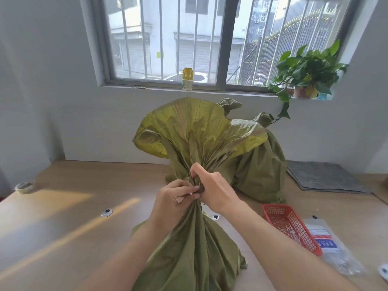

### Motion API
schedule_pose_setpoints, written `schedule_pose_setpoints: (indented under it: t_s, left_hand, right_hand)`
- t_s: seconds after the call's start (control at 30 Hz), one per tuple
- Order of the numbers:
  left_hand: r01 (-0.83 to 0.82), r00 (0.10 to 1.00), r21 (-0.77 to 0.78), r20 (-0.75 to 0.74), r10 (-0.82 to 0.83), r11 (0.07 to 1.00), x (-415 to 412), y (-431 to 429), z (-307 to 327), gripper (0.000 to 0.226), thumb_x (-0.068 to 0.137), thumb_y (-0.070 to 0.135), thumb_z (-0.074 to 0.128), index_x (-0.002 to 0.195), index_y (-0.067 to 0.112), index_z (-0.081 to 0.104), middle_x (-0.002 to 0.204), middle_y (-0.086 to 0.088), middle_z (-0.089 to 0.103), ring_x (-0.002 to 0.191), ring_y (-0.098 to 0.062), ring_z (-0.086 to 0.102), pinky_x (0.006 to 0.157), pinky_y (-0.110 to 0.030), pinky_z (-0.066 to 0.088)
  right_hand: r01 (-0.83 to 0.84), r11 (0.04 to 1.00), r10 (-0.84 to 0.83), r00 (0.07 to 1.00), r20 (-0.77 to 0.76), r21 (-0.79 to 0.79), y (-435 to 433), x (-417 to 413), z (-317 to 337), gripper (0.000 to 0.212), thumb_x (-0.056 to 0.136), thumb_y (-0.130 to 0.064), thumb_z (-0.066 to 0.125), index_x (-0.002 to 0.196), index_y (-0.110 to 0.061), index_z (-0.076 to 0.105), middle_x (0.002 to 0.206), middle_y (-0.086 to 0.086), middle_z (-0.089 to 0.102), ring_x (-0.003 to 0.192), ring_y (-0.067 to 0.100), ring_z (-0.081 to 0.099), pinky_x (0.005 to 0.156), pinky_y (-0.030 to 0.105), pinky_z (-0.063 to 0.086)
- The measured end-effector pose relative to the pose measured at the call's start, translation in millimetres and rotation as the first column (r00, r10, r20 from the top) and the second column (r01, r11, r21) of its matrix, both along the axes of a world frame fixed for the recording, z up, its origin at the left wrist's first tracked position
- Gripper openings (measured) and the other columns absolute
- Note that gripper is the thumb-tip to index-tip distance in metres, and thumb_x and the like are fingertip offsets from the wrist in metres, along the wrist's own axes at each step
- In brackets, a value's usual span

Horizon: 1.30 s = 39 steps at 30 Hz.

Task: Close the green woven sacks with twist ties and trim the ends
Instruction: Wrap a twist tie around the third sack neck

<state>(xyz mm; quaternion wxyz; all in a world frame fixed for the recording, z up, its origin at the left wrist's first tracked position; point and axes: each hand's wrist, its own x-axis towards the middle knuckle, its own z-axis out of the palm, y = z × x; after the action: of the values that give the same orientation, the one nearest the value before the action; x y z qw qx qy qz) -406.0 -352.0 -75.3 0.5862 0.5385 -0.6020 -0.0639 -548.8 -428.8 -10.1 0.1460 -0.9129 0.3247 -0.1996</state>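
Right hand (212,191): clenched round the gathered neck of the green sack (195,244), keeping it bunched.
Left hand (175,197): pinches the white tie (191,193) at the neck for fastening.

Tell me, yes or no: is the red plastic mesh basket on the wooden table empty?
No, the red plastic mesh basket holds a loose pile of thin white ties.

Wooden table (63,227), green sacks (195,248), red basket (279,211), grey mat (323,177)

Three sacks (195,238), one basket (290,225), one plant (306,70)
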Motion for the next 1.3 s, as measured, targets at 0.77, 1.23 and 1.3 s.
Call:
schedule_pose_setpoints:
  t_s: [0.77, 1.23, 1.3]
  left_hand:
    - [-0.188, 0.959, 0.182, 0.246, 0.141, 0.965, 5, -10, 3, 0.020, 0.089, 0.004, 0.075, 0.102, 0.018, 0.084, 0.083, 0.006, 0.061, 0.070, -0.004, 0.059, 0.070, -0.009, 0.044]
    - [-0.099, 0.992, 0.251, -0.050, 0.115, 0.963, 12, -12, -6, 0.014, 0.080, 0.005, 0.086, 0.087, 0.018, 0.085, 0.079, 0.006, 0.069, 0.073, -0.006, 0.067, 0.067, -0.014, 0.047]
    - [-0.086, 0.992, 0.258, -0.069, 0.108, 0.962, 14, -12, -8, 0.013, 0.080, 0.006, 0.086, 0.087, 0.017, 0.085, 0.079, 0.005, 0.070, 0.073, -0.006, 0.067, 0.067, -0.014, 0.047]
  right_hand:
    - [-0.095, 0.992, 0.086, 0.991, 0.105, 0.082, -19, -4, -10, 0.036, 0.085, -0.001, 0.065, 0.097, -0.030, 0.049, 0.069, -0.001, 0.065, 0.068, 0.020, 0.062, 0.067, 0.042, 0.056]
    - [-0.295, 0.798, 0.041, 0.896, 0.442, 0.525, -33, -22, -39, 0.024, 0.078, 0.009, 0.082, 0.098, -0.004, 0.082, 0.086, 0.007, 0.080, 0.082, 0.014, 0.074, 0.080, 0.028, 0.060]
    - [-0.318, 0.787, 0.053, 0.889, 0.456, 0.529, -34, -22, -41, 0.025, 0.079, 0.009, 0.083, 0.101, -0.002, 0.081, 0.088, 0.007, 0.081, 0.084, 0.014, 0.075, 0.083, 0.028, 0.061]
